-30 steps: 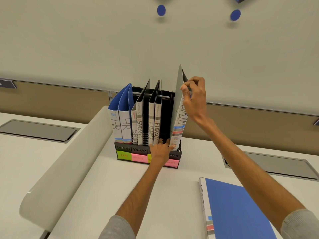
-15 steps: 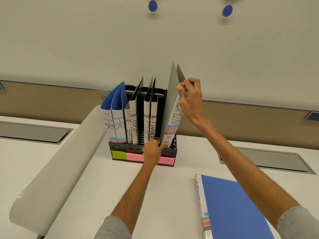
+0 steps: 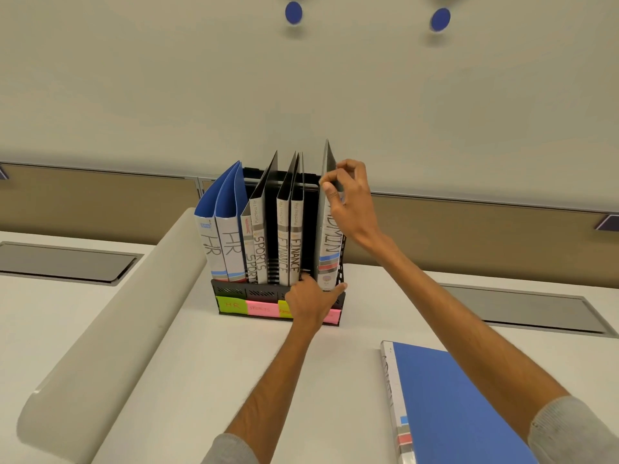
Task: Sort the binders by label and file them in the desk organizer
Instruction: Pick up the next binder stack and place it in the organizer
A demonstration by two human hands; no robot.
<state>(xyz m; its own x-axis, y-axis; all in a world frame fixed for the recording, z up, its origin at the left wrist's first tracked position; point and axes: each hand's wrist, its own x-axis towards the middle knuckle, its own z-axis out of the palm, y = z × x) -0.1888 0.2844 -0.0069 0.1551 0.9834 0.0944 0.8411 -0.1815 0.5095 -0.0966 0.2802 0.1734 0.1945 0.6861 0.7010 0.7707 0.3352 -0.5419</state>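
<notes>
The right arm reaches far out and up. The right hand (image 3: 350, 202) is at the top of the grey ADMIN binder (image 3: 330, 252), and its fingers (image 3: 346, 167) pinch the cover's top edge. The left arm goes straight ahead. The left hand (image 3: 310, 301) sits low at the front of the black desk organizer (image 3: 234, 291), with its thumb touching the bottom of the ADMIN binder. Its other fingers are hidden, so I cannot tell if they grip. The ADMIN binder stands in the last slot on the right. A moment ago it leaned over; now it stands straighter and lower. A blue binder (image 3: 469, 406) lies flat on the worktop (image 3: 217, 363).
</notes>
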